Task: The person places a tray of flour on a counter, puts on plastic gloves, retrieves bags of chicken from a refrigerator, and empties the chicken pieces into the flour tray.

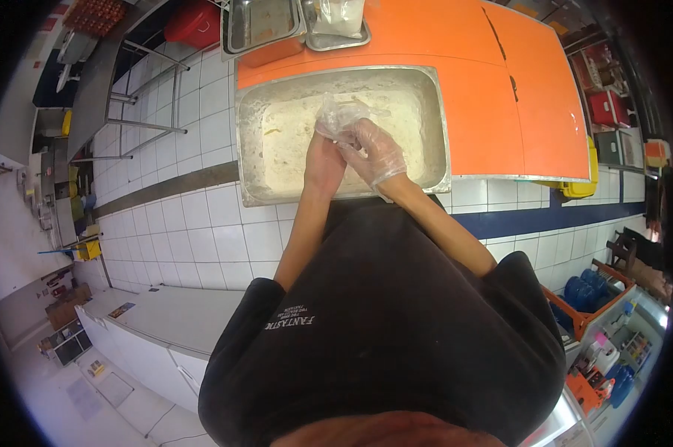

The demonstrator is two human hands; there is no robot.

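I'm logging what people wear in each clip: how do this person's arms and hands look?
Dark, loose sleeves end near the elbows; the forearms below are bare. The right hand wears a clear, crinkled plastic glove reaching the wrist. The left hand is bare at the wrist, with clear plastic around its fingers; whether that is a worn glove is unclear.

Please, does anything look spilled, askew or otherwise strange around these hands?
No clear spill shows. The one odd thing is the loose plastic glove bunched at the left hand, leaving much of it bare, while the right hand is gloved.
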